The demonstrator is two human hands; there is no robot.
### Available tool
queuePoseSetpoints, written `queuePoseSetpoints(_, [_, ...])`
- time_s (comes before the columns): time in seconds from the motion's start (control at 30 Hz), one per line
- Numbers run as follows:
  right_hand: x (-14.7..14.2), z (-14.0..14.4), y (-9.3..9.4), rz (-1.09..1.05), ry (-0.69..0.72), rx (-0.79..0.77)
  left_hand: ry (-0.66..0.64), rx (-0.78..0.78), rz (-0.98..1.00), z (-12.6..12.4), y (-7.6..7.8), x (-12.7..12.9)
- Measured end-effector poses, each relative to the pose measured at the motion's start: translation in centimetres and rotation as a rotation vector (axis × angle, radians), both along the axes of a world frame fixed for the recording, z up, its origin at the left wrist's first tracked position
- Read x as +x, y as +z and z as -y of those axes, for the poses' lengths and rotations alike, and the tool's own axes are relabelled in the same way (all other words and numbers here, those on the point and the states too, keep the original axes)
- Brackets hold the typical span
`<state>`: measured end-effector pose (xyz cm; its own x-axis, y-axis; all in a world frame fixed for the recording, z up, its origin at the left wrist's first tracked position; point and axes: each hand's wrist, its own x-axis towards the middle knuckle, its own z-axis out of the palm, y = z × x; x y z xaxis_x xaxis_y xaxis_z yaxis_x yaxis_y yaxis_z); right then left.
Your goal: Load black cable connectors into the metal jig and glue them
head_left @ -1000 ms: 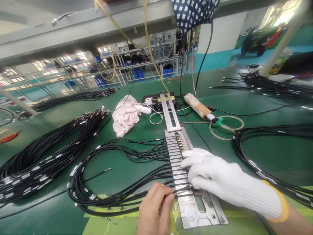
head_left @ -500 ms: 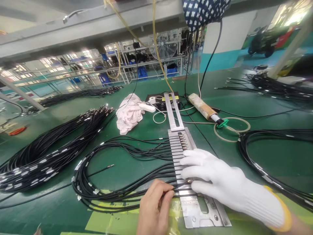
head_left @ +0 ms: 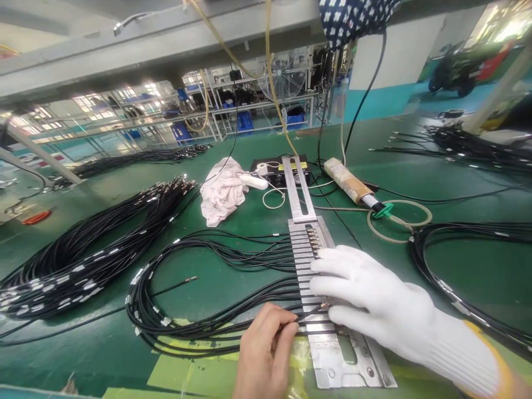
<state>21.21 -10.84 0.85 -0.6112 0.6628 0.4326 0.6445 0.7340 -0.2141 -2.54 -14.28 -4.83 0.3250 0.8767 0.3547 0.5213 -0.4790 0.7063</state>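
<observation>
My bare left hand (head_left: 268, 346) pinches a black cable (head_left: 305, 311) between thumb and forefinger at the left edge of a slotted metal fixture (head_left: 328, 354). Over the fixture lies my right hand (head_left: 369, 293) in a white knitted glove, its fingers stretched out and apart across the cable ends. Between its thumb and forefinger shows a copper-coloured cable tip; whether they touch it I cannot tell. Several black cables (head_left: 199, 320) run from a loop on the left into the slots. Metal cable ends (head_left: 312, 237) line the upper part; the glove hides others.
A thick bundle of black cables (head_left: 78, 260) lies left, another coil (head_left: 419, 260) right. Behind the fixture are a crumpled pink cloth (head_left: 222, 194), a black box (head_left: 272, 176) and a taped handle-like bundle (head_left: 347, 180) with a green tie. Yellow tape covers the table's front.
The view has shifted slightly, so the scene sits a little farther right. Both hands keep nearly the same places on the cable and fixture.
</observation>
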Motion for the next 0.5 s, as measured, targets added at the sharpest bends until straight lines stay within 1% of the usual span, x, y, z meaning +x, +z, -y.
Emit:
queuePoseSetpoints(0.17, [-0.4,-0.1,-1.2,0.079,0.009,-0.036,-0.003,0.004,0.001,0.0,0.0,0.0])
queuePoseSetpoints(0.27, [-0.1,-0.3,-1.7,0.072,-0.028,-0.064,-0.003,0.0,0.018,0.0,0.0,0.1])
queuePoseSetpoints(0.37, [0.4,-0.4,-1.4,0.051,-0.083,-0.066,0.025,-0.021,0.064,0.1,-0.2,0.3])
queuePoseSetpoints(0.5, [0.8,0.1,-0.4,-0.017,-0.033,-0.064,0.05,-0.031,0.085,0.2,-0.3,0.4])
